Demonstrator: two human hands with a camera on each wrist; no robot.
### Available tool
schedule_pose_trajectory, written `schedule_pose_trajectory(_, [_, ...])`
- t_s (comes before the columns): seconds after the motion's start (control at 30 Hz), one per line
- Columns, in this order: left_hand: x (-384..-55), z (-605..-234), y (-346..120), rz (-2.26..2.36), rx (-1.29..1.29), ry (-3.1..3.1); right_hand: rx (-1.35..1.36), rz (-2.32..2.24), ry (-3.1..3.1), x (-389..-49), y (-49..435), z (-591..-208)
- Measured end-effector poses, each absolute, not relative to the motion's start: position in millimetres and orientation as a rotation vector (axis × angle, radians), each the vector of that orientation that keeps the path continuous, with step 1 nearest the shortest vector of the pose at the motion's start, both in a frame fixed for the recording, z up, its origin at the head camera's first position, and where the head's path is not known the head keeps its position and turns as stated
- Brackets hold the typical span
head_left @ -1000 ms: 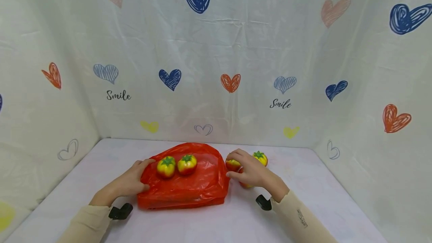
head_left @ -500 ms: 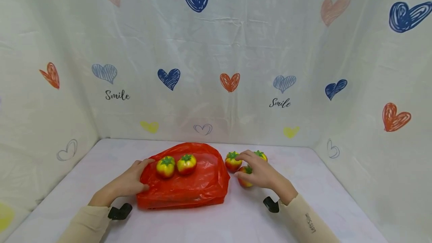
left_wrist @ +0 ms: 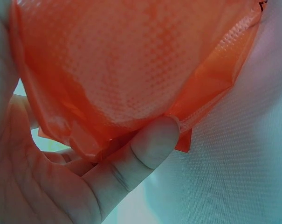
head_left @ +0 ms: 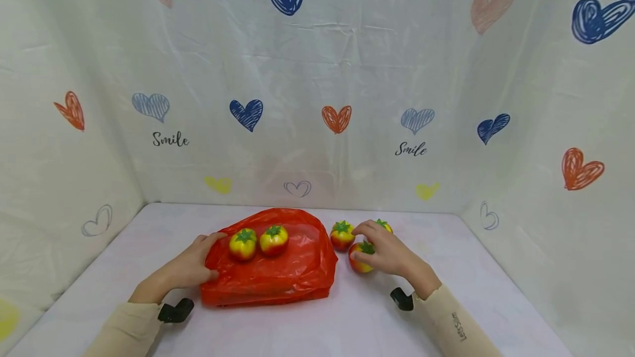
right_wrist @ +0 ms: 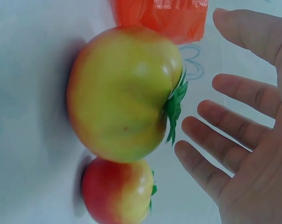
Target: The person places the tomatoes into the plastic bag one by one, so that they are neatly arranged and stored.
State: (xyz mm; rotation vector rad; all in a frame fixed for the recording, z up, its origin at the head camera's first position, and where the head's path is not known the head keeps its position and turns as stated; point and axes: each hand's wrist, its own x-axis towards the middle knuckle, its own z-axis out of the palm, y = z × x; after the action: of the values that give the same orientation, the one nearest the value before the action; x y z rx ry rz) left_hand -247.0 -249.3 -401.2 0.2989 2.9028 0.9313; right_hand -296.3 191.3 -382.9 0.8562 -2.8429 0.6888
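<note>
At its left edge, the red plastic bag [head_left: 297,263] is held by my left hand [head_left: 195,263]. In the left wrist view the thumb [left_wrist: 152,144] lies against the red film, and some fingers are hidden behind it. Two yellow-red tomatoes with green tops, a left one [head_left: 243,245] and a right one [head_left: 274,239], lie on the red plastic. My right hand [head_left: 392,252] hovers with spread fingers over a tomato [head_left: 358,262] beside the bag. In the right wrist view a gap shows between those fingers and the tomato [right_wrist: 122,93].
Another tomato [head_left: 342,234] lies close to the bag's right side. One more tomato [head_left: 384,226] is partly hidden behind my right hand. A white table [head_left: 278,335] carries everything, with a heart-printed curtain [head_left: 317,70] around its back and sides.
My right hand has moved right, away from the bag's edge, to over the front loose tomato, uncovering the one beside the bag. My left hand stays at the bag.
</note>
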Motion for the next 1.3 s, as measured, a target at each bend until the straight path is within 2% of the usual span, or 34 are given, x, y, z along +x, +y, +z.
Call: schedule_pose_trajectory(1.3, [-245.0, -401.1, -249.3, 0.947, 0.295, 2.901, 0.746, 0.646, -2.996, -303.1, 200.5, -391.7])
